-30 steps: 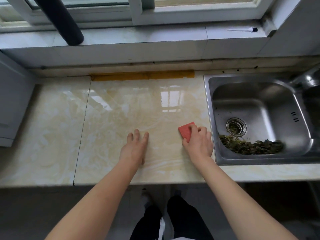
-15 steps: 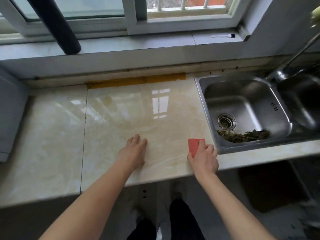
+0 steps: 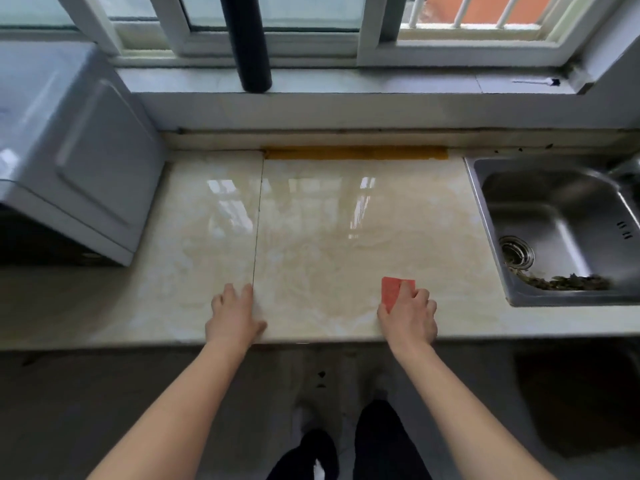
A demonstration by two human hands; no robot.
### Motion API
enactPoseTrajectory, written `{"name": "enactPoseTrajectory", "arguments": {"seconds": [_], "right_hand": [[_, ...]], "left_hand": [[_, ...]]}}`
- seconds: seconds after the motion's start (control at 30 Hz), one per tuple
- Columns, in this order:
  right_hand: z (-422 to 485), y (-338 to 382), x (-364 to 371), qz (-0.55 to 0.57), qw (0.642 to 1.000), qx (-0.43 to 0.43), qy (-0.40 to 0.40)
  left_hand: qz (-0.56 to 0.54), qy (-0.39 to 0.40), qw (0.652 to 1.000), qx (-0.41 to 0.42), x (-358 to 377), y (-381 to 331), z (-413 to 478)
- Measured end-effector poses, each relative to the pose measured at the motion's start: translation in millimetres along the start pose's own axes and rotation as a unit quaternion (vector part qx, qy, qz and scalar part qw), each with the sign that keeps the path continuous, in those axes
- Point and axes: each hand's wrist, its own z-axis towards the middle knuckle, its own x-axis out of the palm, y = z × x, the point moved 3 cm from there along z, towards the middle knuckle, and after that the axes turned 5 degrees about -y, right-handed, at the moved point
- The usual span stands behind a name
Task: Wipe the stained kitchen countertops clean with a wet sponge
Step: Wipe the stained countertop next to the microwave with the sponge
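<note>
A glossy cream marble countertop (image 3: 329, 230) runs from a grey appliance on the left to a steel sink on the right. A red sponge (image 3: 393, 289) lies flat on it near the front edge. My right hand (image 3: 408, 315) grips the sponge from behind, fingers curled over its near half. My left hand (image 3: 233, 315) rests flat on the counter at the front edge, fingers straight, right beside the dark seam between two slabs. Faint yellowish smears show on the surface around the sponge.
A steel sink (image 3: 485, 209) at the right holds green scraps (image 3: 564, 282) by its drain. A grey appliance (image 3: 76, 161) stands at the left. An orange strip (image 3: 353, 153) lines the back edge. A black pipe (image 3: 247, 43) stands on the window ledge.
My right hand has drawn the sponge from beside the sink toward the front edge and leftward. The view has shifted left, bringing the grey appliance in. My left hand has stayed flat on the counter.
</note>
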Motion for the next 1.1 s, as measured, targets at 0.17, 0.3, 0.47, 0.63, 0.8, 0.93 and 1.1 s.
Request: {"name": "enactPoseTrajectory", "arguments": {"seconds": [0.17,0.3,0.47,0.63,0.8,0.93,1.1], "right_hand": [[-9.0,19.7,5.1,-0.015,1.000,-0.006,0.007],[-7.3,22.5,5.9,-0.021,1.000,-0.010,0.004],[-8.6,38.5,7.7,-0.012,0.999,-0.038,0.011],[-11.5,69.6,12.7,0.010,0.996,-0.086,0.025],[-22.7,109.7,23.1,0.010,0.988,-0.149,0.048],[-37.6,139.7,30.6,0.012,0.982,-0.182,0.051],[-57.8,178.6,43.5,0.009,0.978,-0.201,0.054]], "left_hand": [[0.020,0.019,0.999,0.029,-1.7,9.4,0.8],[0.024,0.018,0.999,0.034,-2.3,8.7,0.8],[0.013,0.022,0.999,0.031,-0.8,8.8,-0.4],[0.008,0.032,0.999,0.036,-0.9,16.0,-2.4],[0.023,-0.003,1.000,-0.002,-7.5,53.0,-12.6],[0.035,-0.014,0.999,-0.016,-11.0,90.4,-24.1],[0.012,0.000,0.999,0.038,-12.1,111.1,-17.1]]}}
